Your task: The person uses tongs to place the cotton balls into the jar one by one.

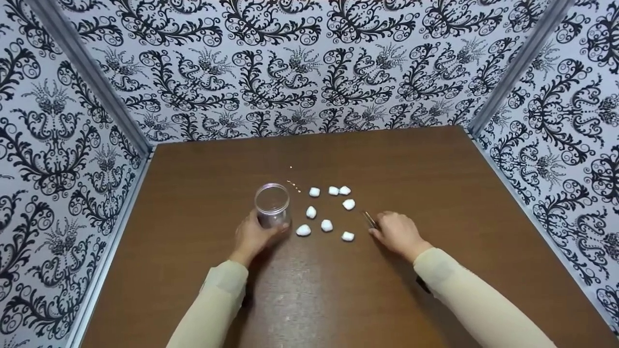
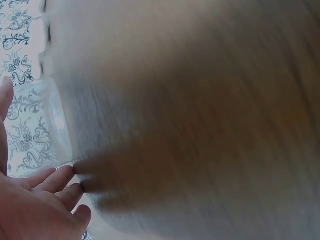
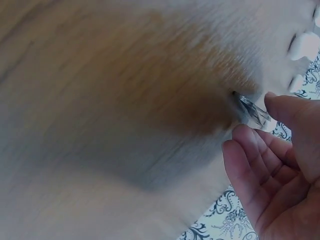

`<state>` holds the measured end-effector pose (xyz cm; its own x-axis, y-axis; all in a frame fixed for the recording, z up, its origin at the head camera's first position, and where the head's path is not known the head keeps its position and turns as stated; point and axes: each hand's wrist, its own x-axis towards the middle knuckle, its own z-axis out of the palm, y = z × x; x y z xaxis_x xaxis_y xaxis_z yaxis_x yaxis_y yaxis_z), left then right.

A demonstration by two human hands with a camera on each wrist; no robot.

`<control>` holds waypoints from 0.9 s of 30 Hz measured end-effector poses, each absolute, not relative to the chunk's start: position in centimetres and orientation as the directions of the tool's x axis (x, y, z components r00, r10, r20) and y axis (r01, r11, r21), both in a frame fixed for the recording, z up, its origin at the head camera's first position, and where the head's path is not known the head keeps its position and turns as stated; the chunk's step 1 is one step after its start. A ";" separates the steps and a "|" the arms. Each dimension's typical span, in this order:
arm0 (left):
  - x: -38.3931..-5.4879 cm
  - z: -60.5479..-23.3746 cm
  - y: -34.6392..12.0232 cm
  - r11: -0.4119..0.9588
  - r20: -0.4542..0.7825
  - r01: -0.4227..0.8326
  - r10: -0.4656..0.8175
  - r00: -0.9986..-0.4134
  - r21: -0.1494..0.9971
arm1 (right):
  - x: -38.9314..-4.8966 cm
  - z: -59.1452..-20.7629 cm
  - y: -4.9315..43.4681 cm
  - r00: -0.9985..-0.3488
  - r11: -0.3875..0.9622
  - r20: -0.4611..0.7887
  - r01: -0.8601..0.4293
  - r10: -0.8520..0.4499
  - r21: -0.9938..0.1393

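My left hand (image 1: 254,234) holds a clear jar (image 1: 272,198), its thumb on the right side and fingers around the left. The jar stands upright on the table; its round rim faces up. In the left wrist view, the jar (image 2: 35,127) lies between thumb and fingers. My right hand (image 1: 399,233) pinches slim metal tweezers (image 1: 370,220), pointing up and left. In the right wrist view, the tweezers (image 3: 254,111) show beside the thumb, their near part partly hidden. Several small white puffy pieces (image 1: 327,225), like marshmallows or cotton balls, lie between the hands.
A brown wooden table (image 1: 387,159) reflects light near its front. Small bright specks (image 1: 294,185) show right of the jar. Walls with black scroll patterns (image 1: 309,63) enclose the table at the back and both sides, with grey posts (image 1: 517,67) at the corners.
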<state>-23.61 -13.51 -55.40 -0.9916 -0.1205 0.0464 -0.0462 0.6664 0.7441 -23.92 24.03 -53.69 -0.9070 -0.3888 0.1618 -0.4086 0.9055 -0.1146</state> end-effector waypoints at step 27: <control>-23.4 -55.3 -13.6 0.667 0.090 -0.017 -0.126 -0.988 0.745 | -23.9 -51.8 24.8 -0.860 0.872 0.185 -0.488 -0.476 -0.027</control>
<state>-23.42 -13.57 -55.32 -0.9879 -0.1260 0.0904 -0.0169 0.6668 0.7451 -23.92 24.81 -51.81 -0.8599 -0.4756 0.1854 -0.4883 0.8723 -0.0266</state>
